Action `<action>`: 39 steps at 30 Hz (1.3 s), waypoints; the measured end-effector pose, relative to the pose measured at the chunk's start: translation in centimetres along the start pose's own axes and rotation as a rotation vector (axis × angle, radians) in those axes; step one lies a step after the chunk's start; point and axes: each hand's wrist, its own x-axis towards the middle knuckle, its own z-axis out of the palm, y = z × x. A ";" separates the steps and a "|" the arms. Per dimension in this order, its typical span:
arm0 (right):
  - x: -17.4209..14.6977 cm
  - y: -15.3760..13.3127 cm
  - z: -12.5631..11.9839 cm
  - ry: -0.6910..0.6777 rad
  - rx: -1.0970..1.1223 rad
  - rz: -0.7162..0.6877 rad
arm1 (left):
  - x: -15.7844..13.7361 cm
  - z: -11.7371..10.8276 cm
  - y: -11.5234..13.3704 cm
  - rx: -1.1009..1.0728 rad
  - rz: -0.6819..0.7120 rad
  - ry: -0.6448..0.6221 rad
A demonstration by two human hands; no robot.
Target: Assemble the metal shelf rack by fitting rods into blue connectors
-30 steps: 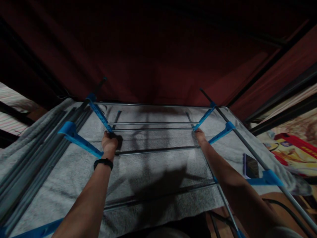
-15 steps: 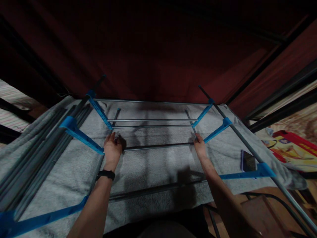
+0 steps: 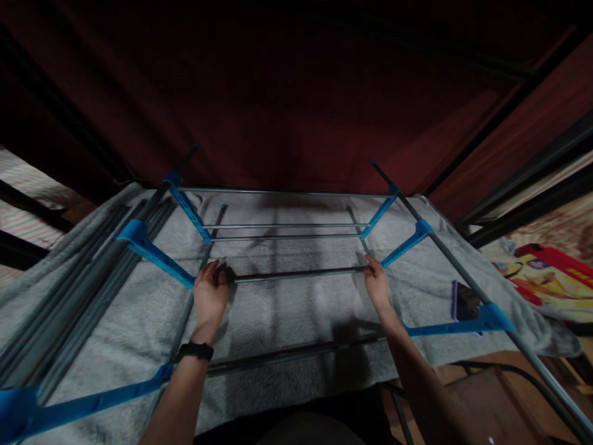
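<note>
A grey metal tube (image 3: 296,274) runs crosswise between the two side frames of a rack. My left hand (image 3: 210,293) is closed around its left end, beside a blue plastic bracket (image 3: 160,258). At the tube's other end, my right hand (image 3: 376,281) grips it near another blue bracket (image 3: 402,246). The fingers hide both tube ends, so I cannot tell how they sit in the brackets. Beyond the hands, two thinner cross tubes (image 3: 287,226) span the frames. Nearer to me, more tubes (image 3: 296,355) cross low between the lower brackets.
A grey blanket (image 3: 278,315) lies under the rack. Loose tubes (image 3: 88,278) are bundled at the left. A phone (image 3: 466,301) rests at the right, near a red and yellow package (image 3: 551,272). A dark red curtain (image 3: 296,123) hangs behind, with dark metal bars at the sides.
The left side frame has shifted slightly to the right in view. Both hands keep hold of the same tube, with almost no movement.
</note>
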 end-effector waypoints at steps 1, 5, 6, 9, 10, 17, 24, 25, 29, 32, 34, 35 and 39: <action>0.7 -0.2 0.2 0.006 0.004 0.005 | 0.1 0.0 0.1 -0.004 -0.002 0.000; 3.2 -0.7 1.3 0.003 0.006 0.021 | -0.1 0.1 0.2 -0.001 0.037 0.004; 3.5 -0.6 1.6 -0.001 0.001 0.025 | -0.2 0.2 0.0 0.004 0.049 0.005; 3.8 -0.2 2.3 -0.037 -0.039 0.020 | -0.9 0.4 -0.6 0.035 0.073 0.004; 3.6 0.1 2.5 -0.060 -0.057 0.009 | -1.1 0.5 -0.9 0.047 0.089 0.005; 1.2 0.8 2.4 -0.273 -0.231 -0.223 | -2.7 1.0 -1.7 0.190 0.175 0.037; -0.9 0.7 1.2 -0.474 -0.475 -0.661 | -4.6 -0.1 -0.4 0.468 0.292 -0.143; -0.9 0.7 1.1 -0.477 -0.519 -0.685 | -4.6 -0.3 -0.1 0.509 0.295 -0.167; -0.4 0.3 1.0 -0.507 -0.640 -0.731 | -3.8 -1.3 0.8 0.597 0.279 -0.244; -0.2 0.1 0.9 -0.524 -0.688 -0.758 | -3.0 -1.7 1.1 0.613 0.280 -0.280; -0.2 0.1 0.9 -0.521 -0.709 -0.763 | -2.7 -1.8 1.2 0.623 0.288 -0.287; -0.2 0.1 0.9 -0.518 -0.717 -0.761 | -2.6 -1.8 1.2 0.627 0.291 -0.287; 0.1 0.1 1.1 -0.522 -0.732 -0.749 | -2.2 -1.6 1.2 0.623 0.288 -0.283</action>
